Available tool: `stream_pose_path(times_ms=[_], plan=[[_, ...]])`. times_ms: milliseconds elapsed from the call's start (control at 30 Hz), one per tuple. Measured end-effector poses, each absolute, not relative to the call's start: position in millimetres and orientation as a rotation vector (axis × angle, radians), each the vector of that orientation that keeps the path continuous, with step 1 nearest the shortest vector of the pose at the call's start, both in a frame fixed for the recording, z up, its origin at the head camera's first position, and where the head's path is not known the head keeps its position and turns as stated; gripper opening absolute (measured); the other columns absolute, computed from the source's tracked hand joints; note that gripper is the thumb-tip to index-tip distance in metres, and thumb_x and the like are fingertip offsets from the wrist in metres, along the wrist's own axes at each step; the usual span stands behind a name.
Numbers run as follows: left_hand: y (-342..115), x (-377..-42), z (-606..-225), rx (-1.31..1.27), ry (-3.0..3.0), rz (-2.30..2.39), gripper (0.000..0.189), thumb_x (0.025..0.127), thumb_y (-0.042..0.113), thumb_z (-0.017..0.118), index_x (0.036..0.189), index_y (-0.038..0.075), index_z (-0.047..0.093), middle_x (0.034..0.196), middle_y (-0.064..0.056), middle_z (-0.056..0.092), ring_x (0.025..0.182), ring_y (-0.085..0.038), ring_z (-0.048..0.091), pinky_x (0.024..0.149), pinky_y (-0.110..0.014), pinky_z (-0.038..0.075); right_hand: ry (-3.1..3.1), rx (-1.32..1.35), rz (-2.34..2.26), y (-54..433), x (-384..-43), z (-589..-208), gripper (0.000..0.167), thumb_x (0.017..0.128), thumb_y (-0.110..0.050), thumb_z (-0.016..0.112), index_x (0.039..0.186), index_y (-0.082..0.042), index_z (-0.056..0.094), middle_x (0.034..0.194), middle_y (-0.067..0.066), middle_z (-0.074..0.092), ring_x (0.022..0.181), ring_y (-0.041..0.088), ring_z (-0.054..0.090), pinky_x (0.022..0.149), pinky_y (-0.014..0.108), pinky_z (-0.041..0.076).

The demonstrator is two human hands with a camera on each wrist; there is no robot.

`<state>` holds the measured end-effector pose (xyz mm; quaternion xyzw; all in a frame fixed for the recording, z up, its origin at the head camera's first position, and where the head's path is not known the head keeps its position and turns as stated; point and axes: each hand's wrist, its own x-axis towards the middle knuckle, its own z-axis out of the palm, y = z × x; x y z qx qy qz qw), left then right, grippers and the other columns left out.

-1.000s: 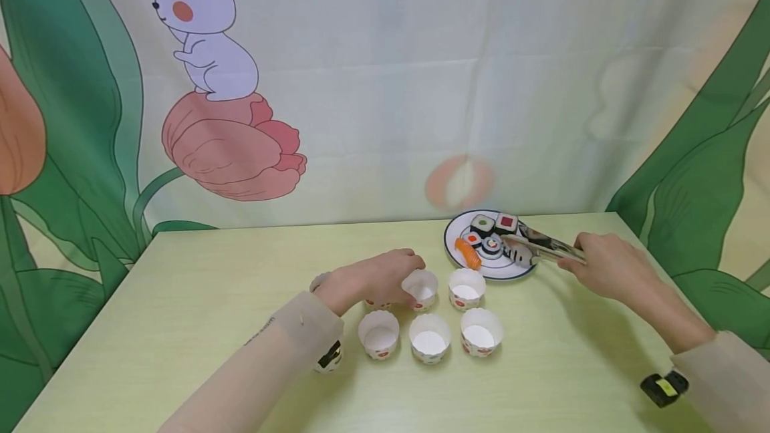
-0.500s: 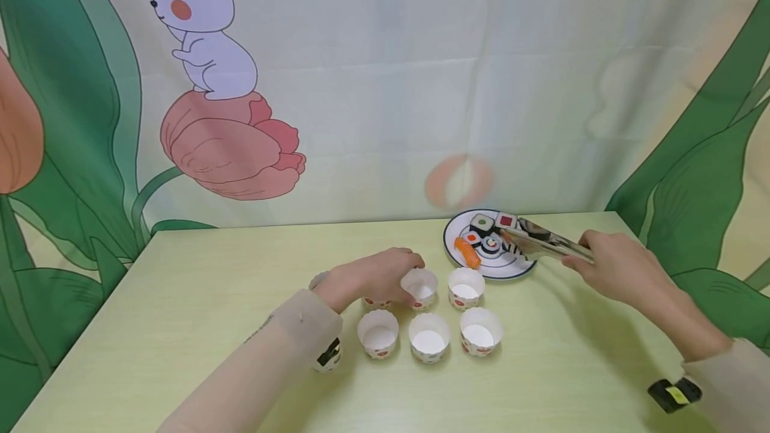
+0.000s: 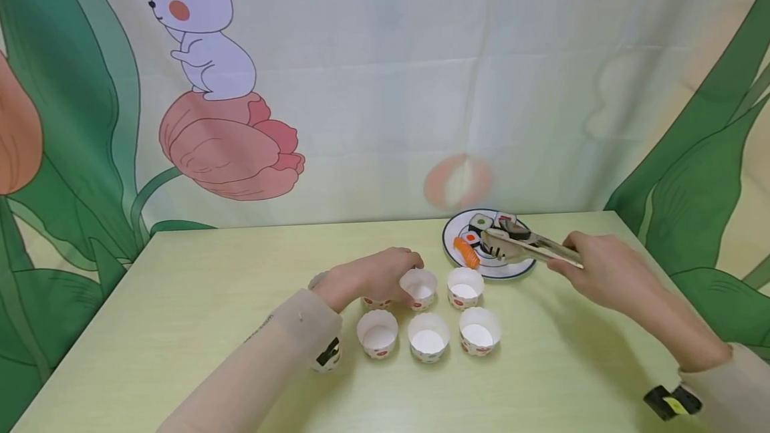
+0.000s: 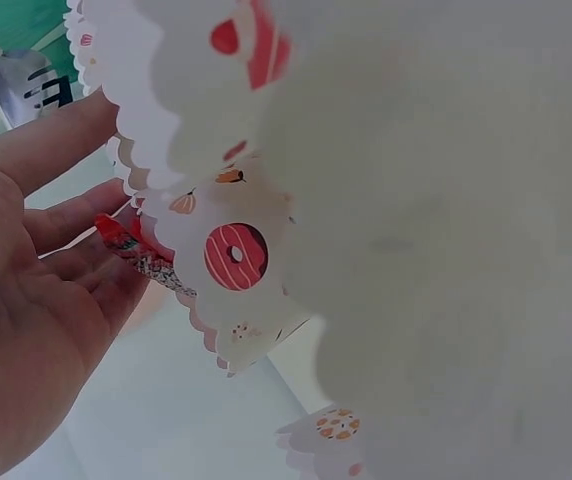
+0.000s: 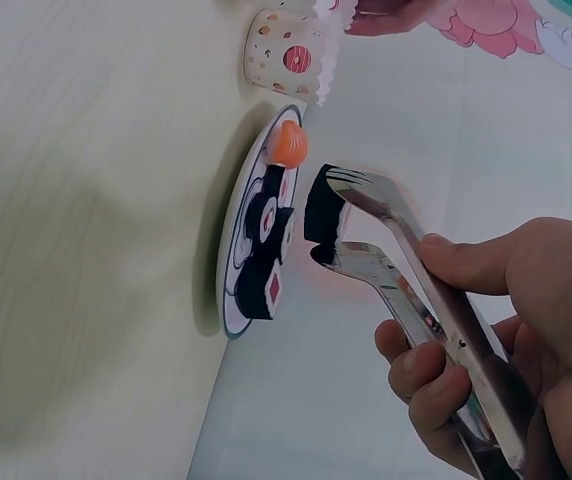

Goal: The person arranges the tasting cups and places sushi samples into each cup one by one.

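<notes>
My right hand (image 3: 607, 269) grips metal serving tongs (image 3: 535, 249) over the plate at the back right. In the right wrist view their tips pinch a black-wrapped sushi roll (image 5: 323, 205), held up above the plate (image 5: 228, 320). Several sushi rolls and an orange nigiri (image 3: 466, 252) lie on that blue-rimmed plate. My left hand (image 3: 381, 276) holds a white paper baking cup (image 3: 421, 287) in the back row, thumb in front and fingers behind. In the left wrist view a red, speckled piece (image 4: 136, 250) shows at the cup rims beside the fingers.
Another back-row cup (image 3: 465, 287) stands near the plate. The front row includes a left cup (image 3: 377, 334), a middle cup (image 3: 428, 338) and a right cup (image 3: 479, 331). My left arm partly covers more cups. A printed curtain (image 3: 361, 119) hangs behind the table.
The tongs have come up from the plate's right side and their head has shifted left, carrying the sushi roll. My left hand stays in place at the cup.
</notes>
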<state>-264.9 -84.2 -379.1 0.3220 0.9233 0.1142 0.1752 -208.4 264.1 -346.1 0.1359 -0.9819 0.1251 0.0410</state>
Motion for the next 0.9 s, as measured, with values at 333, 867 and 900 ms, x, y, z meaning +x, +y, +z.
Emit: stream_pose_path(times_ms=[333,867,900], plan=[[-85,-266,-380,0.918,2.618,0.338,0.06,0.09,0.026,0.083,0.139,0.004,0.056,0.133,-0.009,0.058,0.107,-0.02,0.053,0.095,-0.032,0.045,-2.991,0.431,0.387,251,-203,-345,0.04,0.096,-0.032,0.074,0.109,0.005,0.066,0.071,0.001,0.058,0.059,0.018,0.049,0.05,0.034,0.038],[-85,-265,-380,0.922,2.622,0.342,0.061,0.091,0.027,0.082,0.14,0.003,0.055,0.136,-0.011,0.057,0.109,-0.02,0.053,0.1,-0.034,0.045,-2.945,0.519,0.395,236,-194,-344,0.035,0.095,-0.031,0.075,0.106,0.001,0.067,0.071,-0.002,0.057,0.057,0.016,0.048,0.05,0.034,0.038],[-85,-264,-380,0.922,2.622,0.342,0.061,0.091,0.027,0.082,0.14,0.003,0.055,0.136,-0.011,0.057,0.109,-0.02,0.053,0.099,-0.034,0.045,-2.938,0.524,0.396,235,-193,-344,0.035,0.095,-0.031,0.075,0.106,0.001,0.067,0.071,-0.002,0.058,0.058,0.016,0.048,0.05,0.034,0.039]])
